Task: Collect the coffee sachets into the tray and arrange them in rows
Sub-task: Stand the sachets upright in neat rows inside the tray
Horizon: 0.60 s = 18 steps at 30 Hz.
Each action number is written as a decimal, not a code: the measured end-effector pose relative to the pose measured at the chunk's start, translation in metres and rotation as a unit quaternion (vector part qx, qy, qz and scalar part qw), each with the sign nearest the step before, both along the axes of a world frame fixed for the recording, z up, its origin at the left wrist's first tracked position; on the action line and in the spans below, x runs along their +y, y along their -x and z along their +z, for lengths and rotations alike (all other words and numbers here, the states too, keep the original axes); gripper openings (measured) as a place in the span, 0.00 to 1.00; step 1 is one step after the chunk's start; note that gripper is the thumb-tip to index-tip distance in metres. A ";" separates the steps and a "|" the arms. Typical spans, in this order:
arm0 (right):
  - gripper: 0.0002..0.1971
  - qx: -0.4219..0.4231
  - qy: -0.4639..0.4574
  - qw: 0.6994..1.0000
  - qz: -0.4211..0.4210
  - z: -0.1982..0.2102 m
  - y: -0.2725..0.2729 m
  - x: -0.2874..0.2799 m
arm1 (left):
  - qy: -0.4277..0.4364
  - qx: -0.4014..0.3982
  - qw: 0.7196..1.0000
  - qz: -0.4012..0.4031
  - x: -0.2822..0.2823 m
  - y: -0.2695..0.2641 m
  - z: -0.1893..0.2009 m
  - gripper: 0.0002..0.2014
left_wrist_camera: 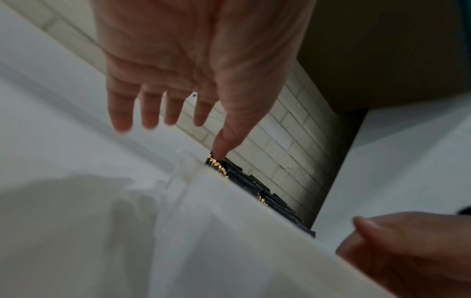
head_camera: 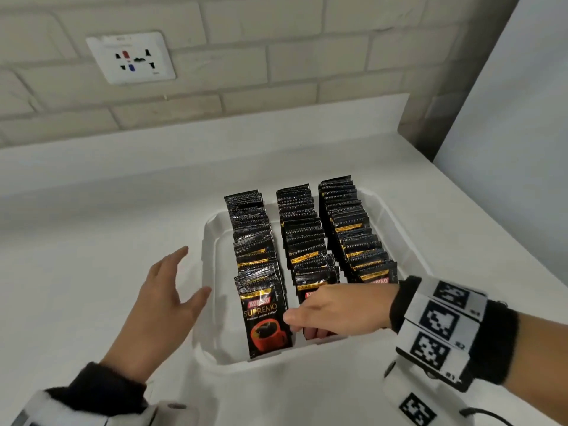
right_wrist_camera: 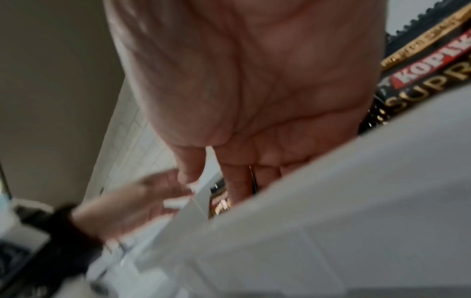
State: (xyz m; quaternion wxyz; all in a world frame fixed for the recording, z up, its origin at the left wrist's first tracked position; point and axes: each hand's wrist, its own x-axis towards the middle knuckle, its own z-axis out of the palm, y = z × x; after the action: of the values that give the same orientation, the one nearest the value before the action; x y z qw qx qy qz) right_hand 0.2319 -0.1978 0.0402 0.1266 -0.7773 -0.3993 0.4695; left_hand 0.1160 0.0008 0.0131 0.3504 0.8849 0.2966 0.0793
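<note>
The left hand [head_camera: 166, 302] floats above the white bench [head_camera: 76, 241], just left of the white tray [head_camera: 209, 241]. Its fingers [left_wrist_camera: 150, 108] are straight and spread wide. It holds nothing and does not touch the tray.

To its right, the tray sits on the bench with black coffee sachets [head_camera: 255, 241] standing in three rows. The row nearest the left hand ends with a front sachet [head_camera: 266, 318] that shows a red cup and the word SUPREMO.

The right hand [head_camera: 335, 312] reaches into the near end of the tray, across the front of the middle row [head_camera: 304, 238]. Its fingertips dip down behind the tray's near wall [right_wrist_camera: 331, 201], just beside the front sachet. From the head view they look curled against the middle row's front sachets, but whether they really grip one cannot be told. The third row [head_camera: 353, 229] stands past the right hand's wrist.
</note>
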 end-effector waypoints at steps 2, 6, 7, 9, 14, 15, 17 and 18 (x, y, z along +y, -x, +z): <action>0.28 0.002 -0.034 0.999 -0.007 0.009 -0.001 -0.010 | 0.071 -0.001 0.997 0.013 0.003 0.004 -0.004 0.27; 0.18 0.005 -0.104 0.991 -0.082 0.027 -0.010 -0.055 | 0.150 -0.010 0.989 0.014 0.009 0.006 -0.007 0.20; 0.14 -0.011 -0.102 0.990 -0.096 0.027 -0.013 -0.068 | 0.154 -0.016 0.988 0.015 0.010 0.005 -0.007 0.19; 0.10 -0.054 -0.084 0.989 -0.113 0.024 -0.016 -0.091 | 0.168 -0.025 0.985 0.015 0.011 0.001 -0.006 0.18; 0.12 -0.116 -0.124 0.978 -0.119 0.006 -0.010 -0.125 | 0.203 -0.039 0.978 0.025 0.014 -0.009 -0.009 0.18; 0.13 -0.147 -0.131 0.975 -0.099 0.001 -0.007 -0.128 | 0.207 -0.042 0.977 0.029 0.014 -0.010 -0.010 0.18; 0.10 -0.203 -0.146 0.965 -0.074 -0.012 -0.006 -0.131 | 0.211 -0.045 0.976 0.030 0.012 -0.010 -0.011 0.18; 0.09 -0.222 -0.145 0.961 -0.074 -0.017 -0.007 -0.133 | 0.214 -0.046 0.975 0.031 0.010 -0.009 -0.012 0.18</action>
State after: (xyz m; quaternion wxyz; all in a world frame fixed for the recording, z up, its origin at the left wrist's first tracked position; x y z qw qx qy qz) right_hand 0.2394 -0.3310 0.0227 0.1804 -0.8627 -0.4226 0.2113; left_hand 0.1251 0.0112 0.0015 0.5420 0.7753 0.3175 0.0657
